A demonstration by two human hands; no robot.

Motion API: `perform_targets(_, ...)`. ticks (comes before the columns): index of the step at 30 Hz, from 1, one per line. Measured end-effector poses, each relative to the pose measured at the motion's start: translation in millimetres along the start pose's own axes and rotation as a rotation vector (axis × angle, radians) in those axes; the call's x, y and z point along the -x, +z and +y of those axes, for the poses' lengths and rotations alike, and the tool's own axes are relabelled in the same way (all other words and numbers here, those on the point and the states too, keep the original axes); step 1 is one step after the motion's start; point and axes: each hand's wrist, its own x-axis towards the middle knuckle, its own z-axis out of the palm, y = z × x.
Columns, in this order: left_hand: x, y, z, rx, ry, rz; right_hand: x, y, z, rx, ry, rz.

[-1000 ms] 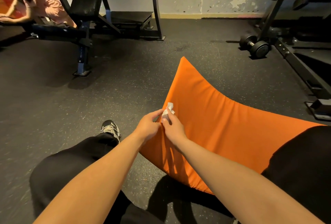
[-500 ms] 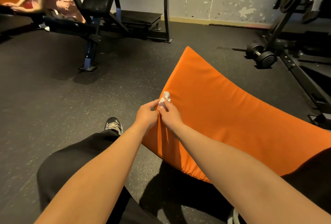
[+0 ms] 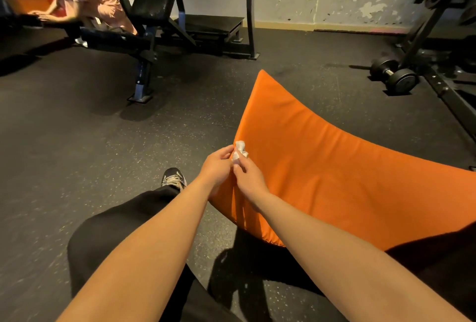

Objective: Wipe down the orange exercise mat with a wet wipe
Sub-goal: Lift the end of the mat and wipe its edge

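Black rubber flooring [image 3: 103,141] bears the orange padded mat [image 3: 334,167], at whose edge left hand [image 3: 217,167] and right hand [image 3: 251,180] still pinch a bunched white wipe [image 3: 239,150]; wiping pending.

Mat [image 3: 334,180] right end cut off; wipe [image 3: 239,150] perhaps bunched.

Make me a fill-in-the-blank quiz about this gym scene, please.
1. The exercise mat is coloured ____.
2. The left hand and right hand together pinch a crumpled white ____.
3. At far right, on the floor, lies a black ____.
Missing words: orange; wet wipe; dumbbell.
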Motion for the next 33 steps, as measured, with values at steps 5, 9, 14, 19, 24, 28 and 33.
perform_targets(5,10,1,6,-0.024,-0.029,-0.104,1,-7,10,0.048,-0.048,0.024)
perform_targets(9,11,2,3,-0.066,-0.015,-0.09,-26,-19,-5,0.01,0.035,0.028)
perform_targets(14,17,12,-12,-0.018,-0.054,-0.118,13,5,17,-0.071,0.019,0.076)
perform_targets(19,13,14,-20,0.038,-0.082,-0.068,22,-2,38,-0.019,-0.007,0.018)
perform_targets(24,18,25,-19,0.028,-0.037,-0.015,-1,-5,13,-0.198,0.139,0.068)
perform_targets(28,19,26,-20,0.072,-0.074,0.036,36,8,19,-0.122,0.07,0.142)
perform_targets(33,25,31,-12,0.088,-0.107,0.046,33,-5,19,-0.095,0.043,0.108)
